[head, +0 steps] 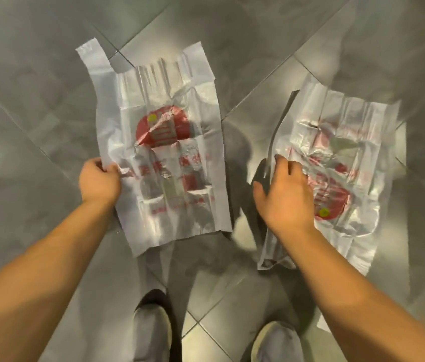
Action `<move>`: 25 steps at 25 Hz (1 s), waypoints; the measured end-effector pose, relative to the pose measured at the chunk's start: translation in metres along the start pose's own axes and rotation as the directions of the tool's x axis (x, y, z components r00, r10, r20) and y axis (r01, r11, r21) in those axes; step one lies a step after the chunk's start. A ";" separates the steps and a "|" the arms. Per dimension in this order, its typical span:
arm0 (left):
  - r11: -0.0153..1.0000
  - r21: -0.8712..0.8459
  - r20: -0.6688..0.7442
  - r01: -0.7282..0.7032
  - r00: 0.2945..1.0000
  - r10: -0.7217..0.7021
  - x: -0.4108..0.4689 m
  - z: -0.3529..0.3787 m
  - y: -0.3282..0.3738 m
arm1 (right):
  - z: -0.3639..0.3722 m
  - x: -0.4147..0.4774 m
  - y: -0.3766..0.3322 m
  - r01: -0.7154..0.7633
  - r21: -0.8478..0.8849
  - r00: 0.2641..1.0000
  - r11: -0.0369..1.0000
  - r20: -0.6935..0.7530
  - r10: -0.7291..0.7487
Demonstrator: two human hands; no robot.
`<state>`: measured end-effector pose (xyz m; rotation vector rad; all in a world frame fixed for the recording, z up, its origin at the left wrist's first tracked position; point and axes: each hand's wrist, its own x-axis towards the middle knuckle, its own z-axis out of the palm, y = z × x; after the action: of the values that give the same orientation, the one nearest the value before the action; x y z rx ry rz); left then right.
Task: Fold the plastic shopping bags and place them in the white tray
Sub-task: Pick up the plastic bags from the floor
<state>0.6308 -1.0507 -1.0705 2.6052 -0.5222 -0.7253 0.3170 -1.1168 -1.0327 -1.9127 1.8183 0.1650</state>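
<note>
The person is standing over two thin plastic shopping bags that are lying on the grey floor tiles [36,74], a little apart from each other. The left bag [164,142] is lying flat, with its handles pointing away from the person and a round red print in its middle. The left hand [99,181] is pinching that bag's left edge, with the fingers [112,168] curling over the plastic about halfway along its length.

The right bag [342,142] is lying the other way round (its red print is at the near end, beside the wrist) and is creased, with its left edge lifting off the tiles. The right hand [284,194] is reaching onto that left side, fingertips [282,159] bending down onto the plastic and the thumb [258,192] sticking out to the side. The hand is blurring, so I cannot tell whether it is gripping the bag or only touching it.

Below, the toes of the person's two pale shoes [151,327] are showing on the tiles.
</note>
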 end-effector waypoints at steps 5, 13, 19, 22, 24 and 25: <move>0.970 -0.068 -0.046 -0.235 0.972 0.232 -0.040 -0.011 0.034 | 0.007 0.039 0.016 -0.233 -0.089 0.954 0.968 0.170 0.245; 0.924 -0.200 0.077 -0.326 0.935 0.346 -0.074 -0.036 0.078 | -0.022 0.042 0.018 -0.147 -0.022 0.986 0.989 0.073 0.149; 0.921 -0.044 0.145 -0.387 0.910 0.389 -0.126 -0.136 0.165 | -0.157 -0.015 -0.015 -0.068 0.233 0.995 0.970 -0.051 0.082; 0.883 0.045 0.167 -0.466 0.875 0.454 -0.165 -0.205 0.223 | -0.246 -0.054 -0.040 0.027 0.370 0.992 0.929 -0.125 0.021; 0.843 0.093 0.171 -0.529 0.843 0.510 -0.192 -0.251 0.261 | -0.305 -0.083 -0.057 0.074 0.446 0.989 0.892 -0.146 -0.009; 0.815 0.109 0.175 -0.569 0.818 0.548 -0.205 -0.272 0.277 | -0.331 -0.097 -0.064 0.084 0.475 0.989 0.876 -0.147 -0.015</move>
<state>0.5490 -1.1260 -0.6458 2.3389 -1.3689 -0.6730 0.2879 -1.1706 -0.6870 -1.6388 1.6905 -0.4152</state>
